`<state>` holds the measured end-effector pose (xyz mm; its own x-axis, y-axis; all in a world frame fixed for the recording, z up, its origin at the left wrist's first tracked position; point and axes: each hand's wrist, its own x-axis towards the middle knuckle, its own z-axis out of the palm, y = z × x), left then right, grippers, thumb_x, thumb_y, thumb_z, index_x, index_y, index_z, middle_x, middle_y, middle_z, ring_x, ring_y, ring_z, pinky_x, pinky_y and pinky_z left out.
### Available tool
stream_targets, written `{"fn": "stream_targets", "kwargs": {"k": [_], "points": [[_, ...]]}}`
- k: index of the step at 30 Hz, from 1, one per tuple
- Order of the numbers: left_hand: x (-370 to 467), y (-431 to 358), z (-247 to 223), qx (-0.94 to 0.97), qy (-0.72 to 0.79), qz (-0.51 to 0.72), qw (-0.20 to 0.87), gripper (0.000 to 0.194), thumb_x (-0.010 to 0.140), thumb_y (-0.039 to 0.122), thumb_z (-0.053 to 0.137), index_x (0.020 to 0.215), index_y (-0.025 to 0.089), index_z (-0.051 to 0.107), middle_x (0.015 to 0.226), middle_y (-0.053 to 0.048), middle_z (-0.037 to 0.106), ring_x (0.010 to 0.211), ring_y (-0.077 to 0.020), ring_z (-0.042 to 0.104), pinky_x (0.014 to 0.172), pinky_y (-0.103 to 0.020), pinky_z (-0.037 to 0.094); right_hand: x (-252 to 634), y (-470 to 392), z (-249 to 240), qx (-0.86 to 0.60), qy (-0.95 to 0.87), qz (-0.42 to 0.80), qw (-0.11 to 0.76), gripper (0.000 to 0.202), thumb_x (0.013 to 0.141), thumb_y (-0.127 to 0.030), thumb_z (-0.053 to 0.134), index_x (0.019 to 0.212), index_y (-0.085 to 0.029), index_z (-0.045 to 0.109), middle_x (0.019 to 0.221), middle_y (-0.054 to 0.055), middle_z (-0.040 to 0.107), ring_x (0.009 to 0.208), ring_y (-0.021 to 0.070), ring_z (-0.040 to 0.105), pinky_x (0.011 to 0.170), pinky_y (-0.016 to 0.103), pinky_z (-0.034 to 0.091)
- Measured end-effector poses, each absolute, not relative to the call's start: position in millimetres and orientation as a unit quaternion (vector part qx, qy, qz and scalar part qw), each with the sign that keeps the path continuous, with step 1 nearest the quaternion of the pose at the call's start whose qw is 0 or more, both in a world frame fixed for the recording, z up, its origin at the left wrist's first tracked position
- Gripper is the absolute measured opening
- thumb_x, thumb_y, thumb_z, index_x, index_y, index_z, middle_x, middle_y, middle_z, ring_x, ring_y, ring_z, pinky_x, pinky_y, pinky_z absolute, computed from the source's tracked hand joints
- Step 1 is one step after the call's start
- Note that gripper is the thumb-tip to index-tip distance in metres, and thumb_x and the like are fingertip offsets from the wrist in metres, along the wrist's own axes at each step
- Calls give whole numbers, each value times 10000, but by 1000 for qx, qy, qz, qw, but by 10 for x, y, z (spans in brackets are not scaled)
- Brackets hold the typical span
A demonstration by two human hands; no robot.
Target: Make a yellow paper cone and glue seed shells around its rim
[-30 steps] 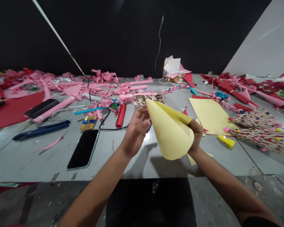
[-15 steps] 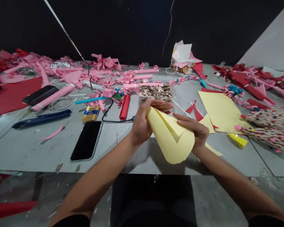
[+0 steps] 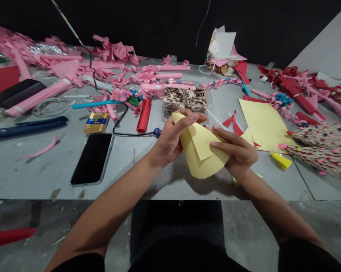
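A sheet of yellow paper [image 3: 206, 162], curled into a cone with an overlapping flap, is held above the table between both hands. My left hand [image 3: 173, 138] grips the narrow upper end, thumb on top and the other fingers behind it. On the right, my right hand [image 3: 238, 151] holds the wide side, its fingers lying over the flap and the thumb hidden. Just beyond the hands stands a clear plastic box [image 3: 184, 100] of small patterned pieces. More yellow paper [image 3: 265, 124] lies flat to the right.
Left of my hands lie a phone [image 3: 93, 159], a yellow-and-blue pack [image 3: 96, 123], a red roll [image 3: 144, 115] and a black cable [image 3: 130, 134]. Pink paper scraps [image 3: 119, 53] fill the back. Two cones with bead-like tips [image 3: 323, 160] lie at the right, near a yellow piece [image 3: 281, 160].
The left thumb has come down onto the cone's upper end, and the right fingers now press over the flap. The cone looks flatter and more tightly wrapped. The camera view has shifted.
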<state>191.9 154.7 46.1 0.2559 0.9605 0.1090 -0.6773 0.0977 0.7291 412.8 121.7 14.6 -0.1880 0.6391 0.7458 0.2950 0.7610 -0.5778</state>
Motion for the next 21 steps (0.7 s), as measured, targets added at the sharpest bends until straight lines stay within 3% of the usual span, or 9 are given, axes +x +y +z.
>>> {"fn": "stream_targets", "kwargs": {"k": [4,9,12,16,21], "points": [[1914,1550,414,379,190,531,734,401,812,275,1003,1068,242,697,1149,-7,822,1076,-230,797,921,-374,658,4160,1262,140,-293,-765,153,553,485,979,-130,862,1302,-490,878,1548,-36,782,1334,290,828,1132,458,720],[1894,1588,396,408,210,501,734,346,782,322,989,983,241,719,1155,-30,847,1084,-254,820,901,-377,667,4085,1301,128,-352,-677,262,591,163,843,-294,1000,925,-415,928,1366,-11,870,1268,365,851,1142,634,701],[1891,1591,394,419,219,506,722,325,794,349,973,939,242,703,1177,-34,853,1098,-266,824,896,-384,670,4051,1315,143,-376,-629,312,604,205,732,-357,1077,777,-393,880,1289,0,889,1244,397,856,1140,688,685],[1890,1579,379,430,207,520,709,288,827,329,958,938,244,706,1176,-35,851,1112,-251,819,907,-367,660,4055,1318,150,-342,-664,290,599,117,832,-376,1018,835,-412,907,1334,-6,879,1240,379,860,1122,676,699],[1880,1574,379,446,212,530,690,316,831,388,963,903,239,693,1147,-43,841,1120,-262,810,912,-383,658,4066,1286,146,-339,-672,269,601,119,845,-354,1007,871,-433,922,1294,-23,892,1159,362,887,1036,617,755]]}}
